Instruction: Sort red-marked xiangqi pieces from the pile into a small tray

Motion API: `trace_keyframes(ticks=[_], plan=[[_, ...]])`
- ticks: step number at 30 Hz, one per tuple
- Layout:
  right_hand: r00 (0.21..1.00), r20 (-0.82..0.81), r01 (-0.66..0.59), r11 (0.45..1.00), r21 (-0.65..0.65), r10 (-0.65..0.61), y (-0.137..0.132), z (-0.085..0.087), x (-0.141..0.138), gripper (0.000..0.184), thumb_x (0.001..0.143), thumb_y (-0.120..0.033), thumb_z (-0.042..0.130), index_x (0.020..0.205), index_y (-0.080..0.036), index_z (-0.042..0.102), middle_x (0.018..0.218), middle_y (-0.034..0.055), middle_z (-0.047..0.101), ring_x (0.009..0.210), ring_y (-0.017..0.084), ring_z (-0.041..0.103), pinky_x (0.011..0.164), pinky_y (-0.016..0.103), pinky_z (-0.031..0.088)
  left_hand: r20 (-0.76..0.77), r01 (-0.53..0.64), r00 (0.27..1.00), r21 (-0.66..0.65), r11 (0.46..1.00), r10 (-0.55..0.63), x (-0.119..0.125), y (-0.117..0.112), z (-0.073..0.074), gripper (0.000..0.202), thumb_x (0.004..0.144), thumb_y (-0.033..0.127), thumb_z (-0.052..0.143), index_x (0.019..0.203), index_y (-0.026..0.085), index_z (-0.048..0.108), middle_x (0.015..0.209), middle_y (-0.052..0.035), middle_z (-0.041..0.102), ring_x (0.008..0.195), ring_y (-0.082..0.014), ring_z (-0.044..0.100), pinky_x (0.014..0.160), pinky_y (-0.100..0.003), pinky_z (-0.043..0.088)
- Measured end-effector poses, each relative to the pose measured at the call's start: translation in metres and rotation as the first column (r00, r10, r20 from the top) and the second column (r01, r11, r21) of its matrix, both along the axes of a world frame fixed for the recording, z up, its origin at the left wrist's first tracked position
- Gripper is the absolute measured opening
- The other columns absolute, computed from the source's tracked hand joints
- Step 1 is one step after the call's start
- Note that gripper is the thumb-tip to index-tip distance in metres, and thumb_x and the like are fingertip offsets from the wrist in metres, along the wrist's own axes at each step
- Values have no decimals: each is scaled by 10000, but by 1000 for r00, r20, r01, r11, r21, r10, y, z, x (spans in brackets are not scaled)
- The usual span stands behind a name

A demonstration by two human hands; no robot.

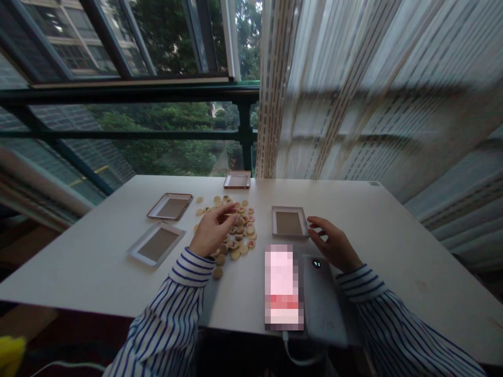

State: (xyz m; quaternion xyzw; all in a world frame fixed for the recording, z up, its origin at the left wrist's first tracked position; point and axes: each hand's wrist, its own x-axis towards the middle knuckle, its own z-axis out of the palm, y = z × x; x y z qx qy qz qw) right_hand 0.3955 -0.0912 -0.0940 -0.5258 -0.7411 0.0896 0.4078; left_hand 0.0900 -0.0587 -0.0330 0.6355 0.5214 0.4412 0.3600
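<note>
My left hand (212,226) is over a pile of round wooden Chinese chess pieces (236,254), some marked with red or dark characters. Its thumb and fingers are curved and slightly apart, with no piece clearly held. Part of the pile is hidden beneath this hand. To the right, my right hand (332,242) has its fingers stretched toward a shallow pale tray (270,222). The fingertips are at the tray's right edge; whether they touch it I cannot tell. A grey-brown panel shows inside that tray.
At left lie a brown-rimmed tray (148,213) and a pale-rimmed tray (135,251). Another small tray (237,187) is at the far table edge. A phone (283,285) with a blurred screen and a grey power bank (324,303) lie near me, with a white cable (288,353).
</note>
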Motion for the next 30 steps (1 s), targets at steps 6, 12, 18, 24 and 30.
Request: trace_keyframes(ticks=[6, 12, 18, 24, 30], plan=[[995, 69, -80, 996, 40, 77, -7, 11, -18, 295, 842, -251, 480, 1103, -150, 574, 1087, 137, 615, 920, 207, 606, 714, 348, 544, 106, -136, 986, 49, 990, 130, -25, -11, -13, 426, 725, 371, 626, 1056, 103, 618, 996, -114, 668, 853, -192, 635, 819, -359, 498], [983, 131, -136, 990, 39, 130, -11, 18, -31, 290, 845, -233, 479, 1107, -147, 569, 1095, 137, 617, 955, 209, 604, 788, 395, 527, 140, -234, 964, 43, 971, 226, -42, -20, -22, 401, 735, 367, 608, 1032, 97, 619, 972, -110, 679, 766, -177, 652, 742, -336, 527], [969, 171, -184, 982, 29, 177, -13, 21, -43, 273, 851, -230, 484, 1094, -138, 566, 1087, 131, 626, 1009, 205, 586, 838, 394, 511, 122, -284, 954, 68, 957, 274, -47, -24, -35, 344, 750, 349, 592, 984, 100, 626, 931, -104, 686, 751, -174, 655, 742, -328, 528], [946, 225, -237, 971, -3, 232, -14, 24, -54, 271, 852, -236, 494, 1095, -139, 567, 1080, 119, 633, 1003, 196, 589, 876, 388, 494, 117, -319, 944, 72, 945, 310, -53, -27, -50, 327, 751, 349, 590, 966, 106, 633, 913, -101, 690, 757, -174, 654, 753, -327, 525], [913, 292, -282, 958, -58, 286, -11, 27, -67, 268, 857, -242, 491, 1095, -147, 567, 1070, 108, 639, 988, 195, 591, 863, 378, 495, 105, -324, 943, 62, 944, 317, -63, -30, -64, 334, 752, 362, 590, 981, 125, 642, 930, -96, 688, 819, -187, 649, 796, -340, 511]])
